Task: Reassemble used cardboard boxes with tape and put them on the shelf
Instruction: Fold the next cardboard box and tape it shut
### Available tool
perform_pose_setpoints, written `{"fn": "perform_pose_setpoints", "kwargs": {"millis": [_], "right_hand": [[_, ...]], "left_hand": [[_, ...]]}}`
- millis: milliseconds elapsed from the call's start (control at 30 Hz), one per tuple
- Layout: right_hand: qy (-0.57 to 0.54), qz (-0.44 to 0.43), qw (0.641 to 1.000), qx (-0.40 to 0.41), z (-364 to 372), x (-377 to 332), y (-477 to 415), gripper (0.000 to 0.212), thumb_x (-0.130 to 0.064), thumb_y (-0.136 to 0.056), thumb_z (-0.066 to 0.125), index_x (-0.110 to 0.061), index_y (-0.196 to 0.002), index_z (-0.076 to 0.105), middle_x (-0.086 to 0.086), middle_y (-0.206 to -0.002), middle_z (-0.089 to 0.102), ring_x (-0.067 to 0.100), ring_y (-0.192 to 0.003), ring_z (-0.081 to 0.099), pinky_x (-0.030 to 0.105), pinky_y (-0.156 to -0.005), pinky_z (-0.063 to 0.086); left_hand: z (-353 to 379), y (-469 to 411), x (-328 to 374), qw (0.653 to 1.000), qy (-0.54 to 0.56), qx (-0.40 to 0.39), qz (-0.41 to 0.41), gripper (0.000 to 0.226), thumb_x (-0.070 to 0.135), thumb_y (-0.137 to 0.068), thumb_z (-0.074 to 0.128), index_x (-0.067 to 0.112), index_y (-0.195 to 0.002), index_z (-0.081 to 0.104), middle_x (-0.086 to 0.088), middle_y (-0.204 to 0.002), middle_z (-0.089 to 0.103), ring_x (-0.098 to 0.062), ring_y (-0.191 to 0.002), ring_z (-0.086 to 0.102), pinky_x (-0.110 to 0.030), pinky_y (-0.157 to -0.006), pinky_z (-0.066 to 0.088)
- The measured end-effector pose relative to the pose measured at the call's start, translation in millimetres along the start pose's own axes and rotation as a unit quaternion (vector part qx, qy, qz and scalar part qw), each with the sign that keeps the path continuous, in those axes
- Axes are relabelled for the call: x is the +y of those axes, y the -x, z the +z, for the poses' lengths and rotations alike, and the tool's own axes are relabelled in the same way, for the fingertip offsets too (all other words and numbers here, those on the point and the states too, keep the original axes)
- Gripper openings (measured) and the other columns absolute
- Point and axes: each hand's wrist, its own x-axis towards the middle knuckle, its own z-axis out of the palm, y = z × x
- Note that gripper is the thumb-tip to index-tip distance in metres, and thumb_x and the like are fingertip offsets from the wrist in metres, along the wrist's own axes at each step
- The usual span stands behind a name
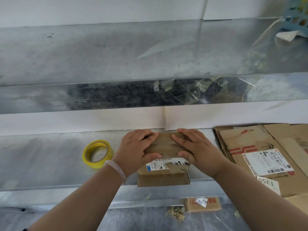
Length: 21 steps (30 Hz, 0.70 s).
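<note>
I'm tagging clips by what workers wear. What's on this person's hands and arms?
No gloves on the left hand or the right hand, and both forearms are bare, with no sleeves in view. A smooth, pale pinkish-white bangle circles the left wrist. The right wrist carries nothing.

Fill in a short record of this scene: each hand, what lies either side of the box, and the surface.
left hand: flat on top of small cardboard box
right hand: flat on the same box top
tape roll: yellow, left of box, untouched
flattened cardboard: stacked right of box
surface: metal shelf
</note>
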Motion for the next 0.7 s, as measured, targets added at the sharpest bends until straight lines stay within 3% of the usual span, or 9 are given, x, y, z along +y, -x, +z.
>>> {"fn": "perform_pose_setpoints", "kwargs": {"millis": [233,467,600,700], "right_hand": [[-0.002,0.001,1.0,-0.019,-8.2,-6.7,0.5,0.048,-0.057,-0.102,0.029,-0.04,-0.139,0.054,0.004,-0.143,0.043,0.023,-0.123,0.043,0.037,-0.105,0.039],[-0.025,0.007,0.999,-0.027,-8.0,-3.9,0.5,0.052,-0.061,-0.101,0.028,-0.038,-0.131,0.063,0.002,-0.144,0.045,0.024,-0.123,0.046,0.045,-0.104,0.046],[-0.034,0.031,0.998,-0.043,-5.2,-0.6,2.1,0.058,-0.068,-0.097,0.026,-0.037,-0.132,0.061,-0.003,-0.154,0.04,0.027,-0.135,0.043,0.048,-0.11,0.041],[-0.034,0.04,0.998,-0.044,-4.6,-1.7,5.6,0.065,-0.068,-0.097,0.023,-0.029,-0.139,0.055,-0.002,-0.158,0.034,0.023,-0.145,0.032,0.042,-0.118,0.029]], "left_hand": [[-5.7,-0.4,2.7,0.998,-0.043,0.011,0.045,0.054,0.068,-0.095,0.024,0.045,-0.132,0.056,0.0,-0.128,0.056,-0.021,-0.114,0.053,-0.044,-0.097,0.043],[-8.9,0.5,3.1,0.997,-0.058,0.003,0.053,0.054,0.066,-0.097,0.022,0.044,-0.128,0.06,0.0,-0.128,0.056,-0.02,-0.113,0.051,-0.042,-0.096,0.044],[-7.4,3.3,3.6,0.999,-0.038,-0.018,0.03,0.06,0.068,-0.097,0.019,0.04,-0.13,0.06,0.001,-0.139,0.053,-0.023,-0.123,0.049,-0.045,-0.103,0.041],[-2.6,9.1,-1.7,0.999,0.008,-0.029,0.021,0.064,0.068,-0.097,0.02,0.033,-0.136,0.056,0.002,-0.154,0.039,-0.021,-0.141,0.033,-0.046,-0.111,0.036]]}}
